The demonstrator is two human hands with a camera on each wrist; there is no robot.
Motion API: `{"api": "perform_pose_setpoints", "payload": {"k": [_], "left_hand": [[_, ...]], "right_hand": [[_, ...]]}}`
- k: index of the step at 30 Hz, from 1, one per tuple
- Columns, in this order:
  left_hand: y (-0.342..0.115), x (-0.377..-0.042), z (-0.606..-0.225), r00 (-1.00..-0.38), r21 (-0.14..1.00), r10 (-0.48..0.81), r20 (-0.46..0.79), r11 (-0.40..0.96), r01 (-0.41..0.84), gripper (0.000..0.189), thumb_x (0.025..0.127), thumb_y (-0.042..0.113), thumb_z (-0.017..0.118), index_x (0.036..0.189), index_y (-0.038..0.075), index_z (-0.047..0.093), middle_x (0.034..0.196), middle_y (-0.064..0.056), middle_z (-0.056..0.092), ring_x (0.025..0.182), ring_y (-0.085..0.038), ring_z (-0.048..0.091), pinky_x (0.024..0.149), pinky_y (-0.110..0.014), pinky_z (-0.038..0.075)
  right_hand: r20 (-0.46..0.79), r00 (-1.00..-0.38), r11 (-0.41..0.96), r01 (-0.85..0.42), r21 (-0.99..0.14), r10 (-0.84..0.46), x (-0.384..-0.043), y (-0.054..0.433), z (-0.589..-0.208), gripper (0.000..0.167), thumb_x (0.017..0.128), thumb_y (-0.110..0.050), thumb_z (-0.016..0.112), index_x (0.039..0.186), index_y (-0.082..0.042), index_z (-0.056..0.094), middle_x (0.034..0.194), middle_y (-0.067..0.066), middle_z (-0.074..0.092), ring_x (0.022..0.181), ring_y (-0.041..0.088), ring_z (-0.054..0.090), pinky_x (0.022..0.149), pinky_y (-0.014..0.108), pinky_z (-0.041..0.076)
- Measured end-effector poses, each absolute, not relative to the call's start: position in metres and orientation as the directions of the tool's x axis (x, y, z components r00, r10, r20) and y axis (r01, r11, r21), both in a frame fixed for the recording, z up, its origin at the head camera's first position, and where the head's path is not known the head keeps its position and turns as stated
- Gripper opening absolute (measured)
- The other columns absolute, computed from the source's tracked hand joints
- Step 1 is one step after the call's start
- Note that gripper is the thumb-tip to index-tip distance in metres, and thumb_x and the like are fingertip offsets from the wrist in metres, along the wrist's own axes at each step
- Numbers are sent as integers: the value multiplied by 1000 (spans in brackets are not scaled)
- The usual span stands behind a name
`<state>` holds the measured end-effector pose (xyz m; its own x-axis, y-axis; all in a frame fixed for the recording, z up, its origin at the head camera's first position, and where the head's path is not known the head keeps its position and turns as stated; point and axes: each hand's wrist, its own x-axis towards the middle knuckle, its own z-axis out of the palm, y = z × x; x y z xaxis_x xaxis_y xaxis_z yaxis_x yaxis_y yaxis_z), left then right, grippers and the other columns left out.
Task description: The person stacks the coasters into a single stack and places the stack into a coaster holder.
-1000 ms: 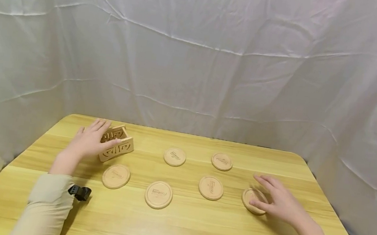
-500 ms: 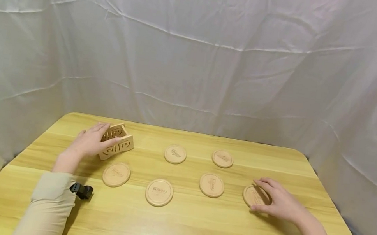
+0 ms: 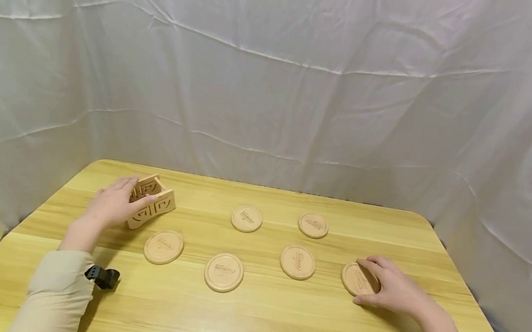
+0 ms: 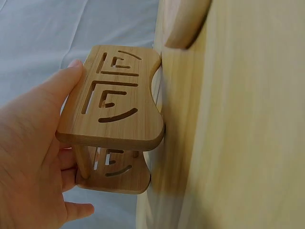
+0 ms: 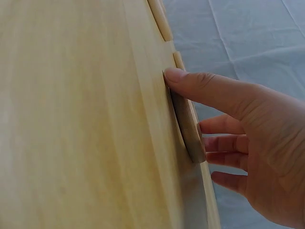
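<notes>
A slotted wooden coaster holder (image 3: 153, 209) stands at the table's left. My left hand (image 3: 109, 202) grips it, thumb on the near side panel and fingers on the far one. The left wrist view shows the cut-out pattern of the holder (image 4: 114, 95) and the thumb of the hand (image 4: 33, 138) along its side. On the right, a round wooden coaster (image 3: 356, 279) lies on the table. My right hand (image 3: 395, 287) pinches its edges, thumb at the near rim and fingers at the far rim. In the right wrist view the thumb (image 5: 205, 86) touches the coaster (image 5: 187, 124).
Several more coasters are spread over the wooden table (image 3: 266, 326): one near the holder (image 3: 163, 247), one in front centre (image 3: 224, 273), one right of centre (image 3: 297, 262), and two further back (image 3: 247, 218) (image 3: 313, 225). A pale curtain (image 3: 273, 106) hangs behind.
My left hand has shifted the holder slightly left. My right hand's thumb and fingers have come down around the right-hand coaster's edges. The other coasters stay put.
</notes>
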<state>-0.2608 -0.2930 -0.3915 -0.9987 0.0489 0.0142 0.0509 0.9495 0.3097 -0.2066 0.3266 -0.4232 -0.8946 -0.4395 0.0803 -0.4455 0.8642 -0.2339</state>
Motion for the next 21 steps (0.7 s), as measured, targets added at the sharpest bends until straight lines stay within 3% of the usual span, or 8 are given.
{"api": "perform_pose_setpoints", "payload": {"k": [10,21], "left_hand": [[-309,-248,-393,-999,315,22,45,949,35,100,95,68,34,149,-14,16,149,-42,20,137,-60,20,111,-71,18],[-317,-233,-391,-996,277,-47,77,961,-24,103,94,70,32,147,-16,18,147,-44,22,135,-59,22,109,-72,22]], "right_hand": [[114,-888,863,-460,-209,-446,-205,325,-421,82,68,-57,81,127,-4,60,119,9,60,112,29,57,94,51,51],[149,-869,847,-493,-197,-471,-207,314,-415,81,70,-59,79,125,-2,60,122,12,60,116,33,55,97,53,49]]}}
